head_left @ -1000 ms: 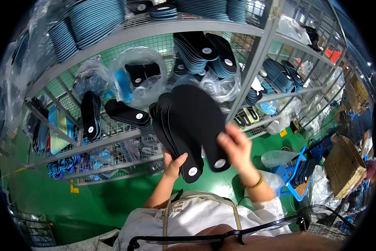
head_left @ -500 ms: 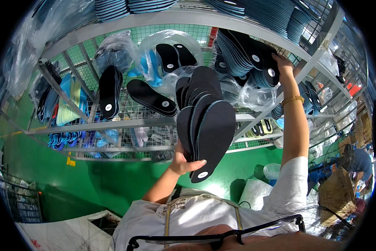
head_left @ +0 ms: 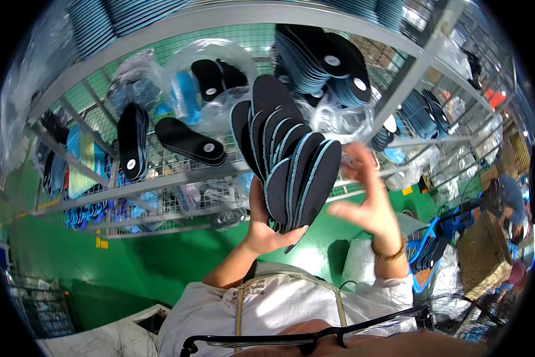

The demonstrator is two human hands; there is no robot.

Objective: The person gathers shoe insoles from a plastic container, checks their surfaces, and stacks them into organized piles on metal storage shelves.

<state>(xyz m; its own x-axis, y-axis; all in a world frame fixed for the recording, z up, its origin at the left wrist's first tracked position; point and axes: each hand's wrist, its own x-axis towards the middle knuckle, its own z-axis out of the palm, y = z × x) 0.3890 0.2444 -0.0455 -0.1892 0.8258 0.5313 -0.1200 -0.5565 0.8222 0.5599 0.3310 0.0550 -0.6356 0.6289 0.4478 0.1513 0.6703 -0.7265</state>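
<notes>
A fanned bundle of black insoles with pale blue edges stands in front of me. My left hand grips it at the heel end, thumb across the front. Just right of the bundle is my right hand, somewhat blurred, fingers apart and nothing in it. On the shelf behind lie tall stacks of similar insoles with round white stickers at the heels. A smaller insole stack and an upright one rest on the mesh to the left.
A grey metal rack with mesh shelves spans the view. Clear plastic bags lie among the insoles. At right stand a blue-framed crate and a cardboard box, with another person beyond them on the green floor.
My right hand has left the shelf stack and come down beside the held bundle, fingers spread. The bundle is fanned wider, and the view has shifted to the right.
</notes>
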